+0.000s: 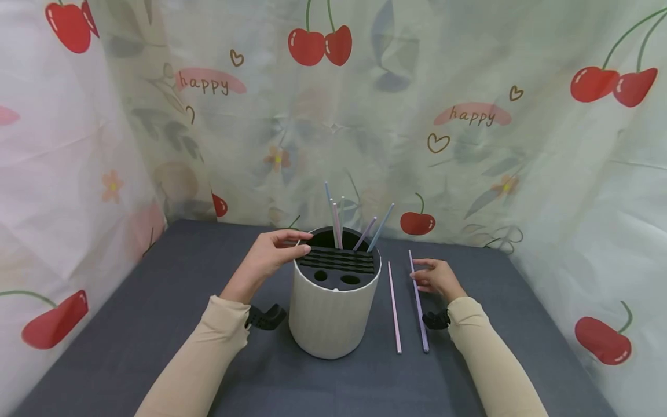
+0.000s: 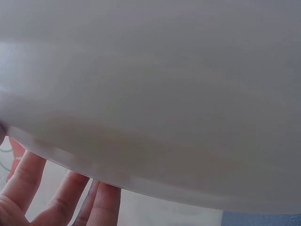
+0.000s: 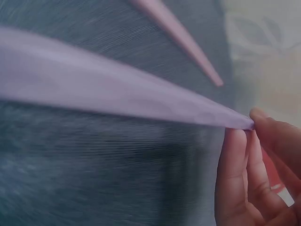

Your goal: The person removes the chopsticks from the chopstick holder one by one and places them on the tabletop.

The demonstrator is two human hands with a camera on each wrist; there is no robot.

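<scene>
A round off-white pen holder (image 1: 333, 321) with a black slotted insert (image 1: 337, 260) stands upright on the table. Several thin pastel sticks (image 1: 336, 223) lean in its rear compartment. My left hand (image 1: 268, 255) rests on the holder's left rim, fingers fairly straight; in the left wrist view its fingers (image 2: 61, 202) reach the edge of the pale wall (image 2: 155, 103). To the right, my right hand (image 1: 435, 278) pinches a purple stick (image 1: 419, 313) near its far end. The right wrist view shows thumb and fingers (image 3: 233, 169) at the tip of this stick (image 3: 141, 94).
A pink stick (image 1: 394, 313) lies on the dark grey table (image 1: 333, 388) between the holder and the purple stick. Curtains (image 1: 333, 127) printed with cherries surround the table at the back and both sides. Each wrist wears a black strap mount (image 1: 267, 317).
</scene>
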